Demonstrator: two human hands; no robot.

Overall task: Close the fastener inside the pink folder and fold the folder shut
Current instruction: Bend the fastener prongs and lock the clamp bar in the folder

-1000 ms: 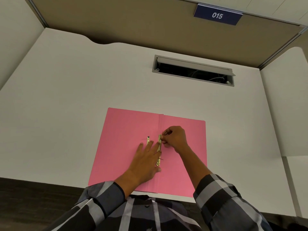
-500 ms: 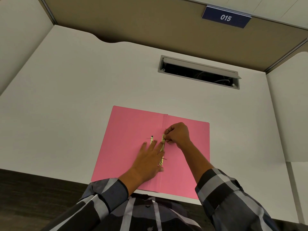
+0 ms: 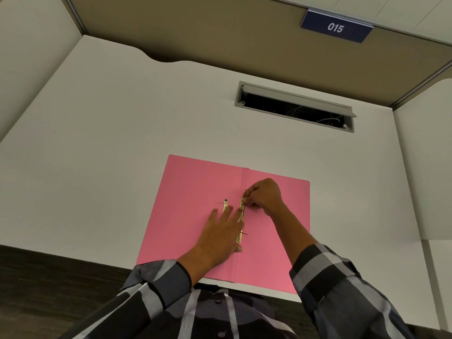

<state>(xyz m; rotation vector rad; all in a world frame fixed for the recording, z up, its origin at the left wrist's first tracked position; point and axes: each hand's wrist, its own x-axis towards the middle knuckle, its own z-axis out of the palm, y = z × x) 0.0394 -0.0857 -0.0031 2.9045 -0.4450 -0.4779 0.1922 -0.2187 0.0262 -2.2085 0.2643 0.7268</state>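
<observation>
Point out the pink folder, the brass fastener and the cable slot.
pink folder [image 3: 193, 192]: head view, bare left leaf.
brass fastener [image 3: 240, 217]: head view, bar's middle.
cable slot [image 3: 293, 97]: head view, raised lid.

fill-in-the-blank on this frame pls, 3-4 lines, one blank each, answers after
1. The pink paper folder lies ____ on the white desk, not folded shut.
2. The left hand rests flat on the folder, while the ____ hand pinches the far end of the gold metal fastener strip.
3. The blue sign on the partition reads ____.
4. The grey cable hatch set in the desk stands ____.

Missing words: open; right; 015; open
</observation>
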